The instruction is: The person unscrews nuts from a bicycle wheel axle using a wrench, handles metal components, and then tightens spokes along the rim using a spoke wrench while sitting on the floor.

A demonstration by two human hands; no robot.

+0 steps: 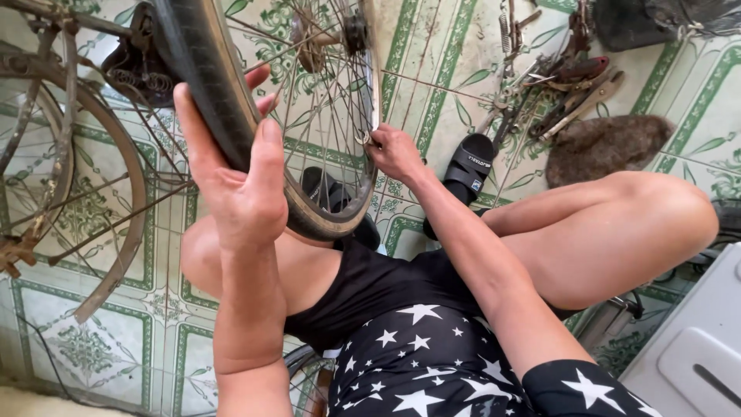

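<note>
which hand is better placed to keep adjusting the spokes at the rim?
Right. The right hand is already at the rim among the spokes, pinching a small metal tool; the left hand grips the tyre.

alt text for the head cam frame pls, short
A seated person steadies a bicycle wheel: the left hand grips its black tyre, the right hand holds a small metal tool at the rim. Tools and a black sandal lie on the patterned tile floor.
</note>
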